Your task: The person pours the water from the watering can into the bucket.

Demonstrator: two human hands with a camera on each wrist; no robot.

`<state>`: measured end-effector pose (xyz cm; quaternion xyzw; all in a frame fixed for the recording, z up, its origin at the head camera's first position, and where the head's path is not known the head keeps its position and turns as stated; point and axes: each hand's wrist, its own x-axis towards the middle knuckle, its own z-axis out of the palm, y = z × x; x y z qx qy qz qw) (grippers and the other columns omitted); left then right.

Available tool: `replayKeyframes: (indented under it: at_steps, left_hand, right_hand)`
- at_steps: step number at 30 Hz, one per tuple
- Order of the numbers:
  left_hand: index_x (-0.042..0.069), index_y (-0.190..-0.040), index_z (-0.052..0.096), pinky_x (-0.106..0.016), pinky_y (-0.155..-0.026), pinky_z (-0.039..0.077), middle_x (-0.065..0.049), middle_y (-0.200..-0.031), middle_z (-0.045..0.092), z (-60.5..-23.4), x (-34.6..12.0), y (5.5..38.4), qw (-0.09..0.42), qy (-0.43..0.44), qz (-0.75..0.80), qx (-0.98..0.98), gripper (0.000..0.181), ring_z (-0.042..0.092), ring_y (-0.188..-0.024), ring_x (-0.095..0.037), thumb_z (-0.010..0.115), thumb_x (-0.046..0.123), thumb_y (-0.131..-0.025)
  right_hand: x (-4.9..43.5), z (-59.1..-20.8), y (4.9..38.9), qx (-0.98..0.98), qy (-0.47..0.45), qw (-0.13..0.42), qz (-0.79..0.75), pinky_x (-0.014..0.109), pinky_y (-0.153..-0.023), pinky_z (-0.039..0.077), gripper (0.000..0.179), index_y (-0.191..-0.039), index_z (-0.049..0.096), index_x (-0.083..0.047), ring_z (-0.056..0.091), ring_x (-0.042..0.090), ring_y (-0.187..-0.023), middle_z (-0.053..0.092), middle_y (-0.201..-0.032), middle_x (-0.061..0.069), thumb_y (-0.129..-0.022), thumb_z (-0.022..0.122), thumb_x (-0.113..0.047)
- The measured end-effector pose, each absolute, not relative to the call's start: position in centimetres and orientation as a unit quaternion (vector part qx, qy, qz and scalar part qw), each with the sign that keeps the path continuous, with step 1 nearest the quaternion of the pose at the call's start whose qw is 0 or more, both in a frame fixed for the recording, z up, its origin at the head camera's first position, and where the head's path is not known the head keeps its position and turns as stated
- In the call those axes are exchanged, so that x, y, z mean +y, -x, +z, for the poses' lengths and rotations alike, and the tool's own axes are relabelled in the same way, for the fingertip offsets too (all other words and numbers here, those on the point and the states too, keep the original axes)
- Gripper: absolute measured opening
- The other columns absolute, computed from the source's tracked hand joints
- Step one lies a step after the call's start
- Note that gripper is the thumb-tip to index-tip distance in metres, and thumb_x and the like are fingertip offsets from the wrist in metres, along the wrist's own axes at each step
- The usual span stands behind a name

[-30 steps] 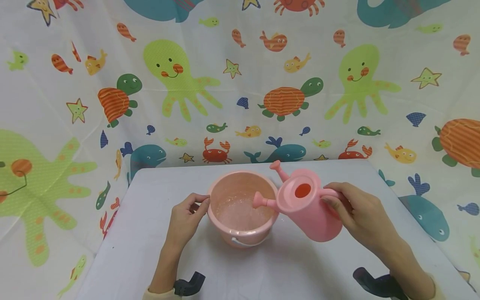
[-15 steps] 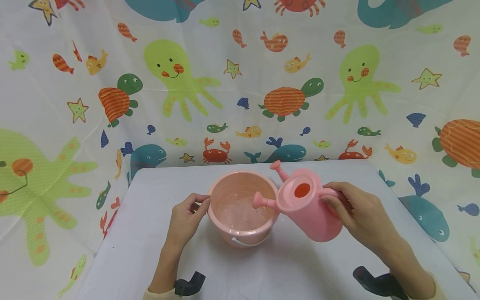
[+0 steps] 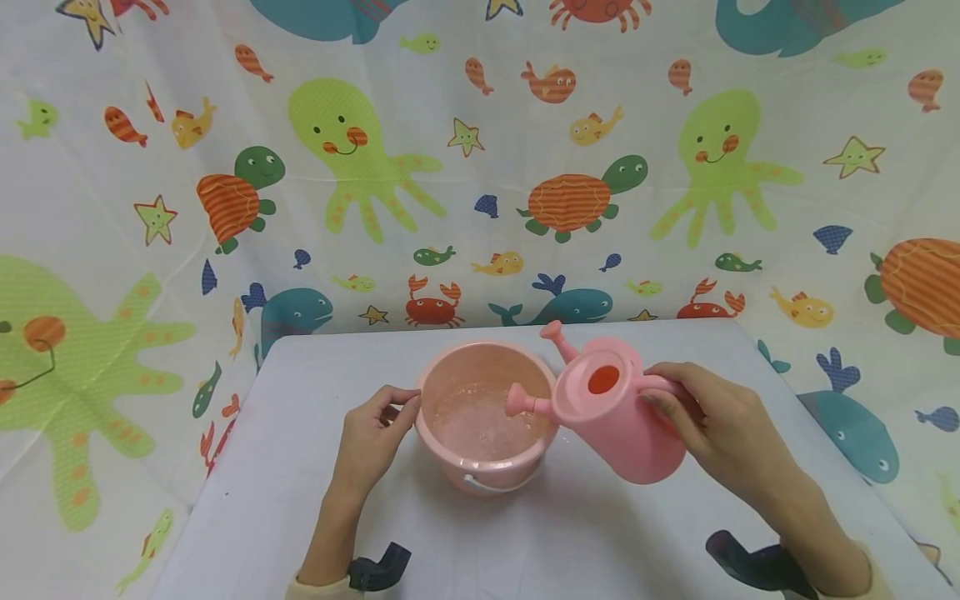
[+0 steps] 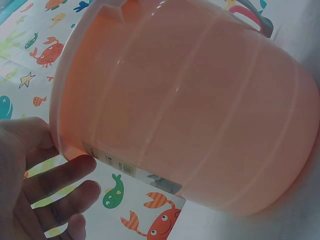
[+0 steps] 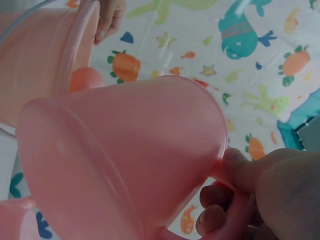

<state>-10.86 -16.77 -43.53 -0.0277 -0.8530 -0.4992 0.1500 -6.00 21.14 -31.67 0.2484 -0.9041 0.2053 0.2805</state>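
A pink bucket stands upright on the table, clear liquid with small bubbles and ripples inside it. My left hand pinches its rim at the left; in the left wrist view the thumb and index finger meet the rim while the other fingers extend below. My right hand grips the handle of a pink watering can, tilted toward the bucket. One flared spout reaches over the bucket's right rim; a second spout points up and back. Any stream from the spout is too faint to tell.
A white-covered table lies beneath. Behind it hangs a cloth printed with sea animals. The bucket's white bail handle hangs at its front. Black straps circle both wrists. A label shows on the bucket's side.
Ripples and bubbles on the liquid in the bucket have shifted. Both hands, the watering can and the bucket hold nearly the same positions.
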Motion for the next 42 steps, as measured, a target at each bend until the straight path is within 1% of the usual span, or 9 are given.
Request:
replayKeyframes:
  at_steps: [6, 16, 24, 32, 42]
  left_hand:
    - [0.016, -0.105, 0.074, -0.022, -0.062, 0.051, 0.001, -0.096, 0.078, -43.52, -16.82, 10.90, 0.149, 0.028, -0.502, -0.851, 0.021, 0.062, -0.076, -0.014, 0.067, 0.034, -0.096]
    - [0.016, -0.105, 0.074, -0.022, -0.062, 0.051, 0.001, -0.096, 0.078, -43.39, -16.84, 10.85, 0.150, 0.033, -0.504, -0.850, 0.021, 0.063, -0.075, -0.014, 0.068, 0.034, -0.096]
    - [0.014, -0.106, 0.074, -0.020, -0.062, 0.048, -0.001, -0.092, 0.078, -43.50, -16.95, 10.82, 0.159, 0.043, -0.497, -0.852, 0.018, 0.060, -0.074, -0.011, 0.067, 0.028, -0.096]
    - [0.015, -0.106, 0.074, -0.020, -0.063, 0.048, -0.001, -0.094, 0.078, -43.37, -16.89, 10.81, 0.155, 0.043, -0.501, -0.850, 0.020, 0.060, -0.075, -0.012, 0.066, 0.030, -0.097]
    - [0.014, -0.106, 0.074, -0.021, -0.062, 0.049, -0.001, -0.094, 0.077, -43.49, -16.98, 10.79, 0.154, 0.042, -0.499, -0.852, 0.020, 0.060, -0.075, -0.012, 0.067, 0.030, -0.097]
  right_hand:
    - [21.11, -31.54, 6.05, -0.907, -0.248, 0.276, 0.199, -0.005, -0.082, 0.038, 0.050, -0.115, 0.066, -0.006, 0.068, 0.014, -0.077, 0.073, -0.094, 0.003, -0.069, 0.086, 0.001]
    - [20.93, -31.41, 6.13, -0.901, -0.258, 0.278, 0.210, -0.003, -0.083, 0.039, 0.048, -0.115, 0.067, -0.006, 0.069, 0.015, -0.078, 0.073, -0.095, 0.002, -0.071, 0.085, 0.001]
    - [20.81, -31.24, 6.14, -0.896, -0.268, 0.282, 0.213, -0.003, -0.084, 0.040, 0.048, -0.114, 0.068, -0.006, 0.070, 0.016, -0.078, 0.074, -0.096, 0.003, -0.070, 0.086, 0.001]
    - [20.77, -31.12, 6.15, -0.894, -0.275, 0.286, 0.210, -0.002, -0.083, 0.040, 0.046, -0.112, 0.069, -0.005, 0.070, 0.017, -0.078, 0.074, -0.094, 0.004, -0.070, 0.086, 0.000]
    - [20.52, -30.94, 6.15, -0.895, -0.276, 0.281, 0.211, -0.003, -0.084, 0.039, 0.048, -0.113, 0.070, -0.006, 0.071, 0.017, -0.079, 0.075, -0.097, 0.004, -0.069, 0.086, 0.000]
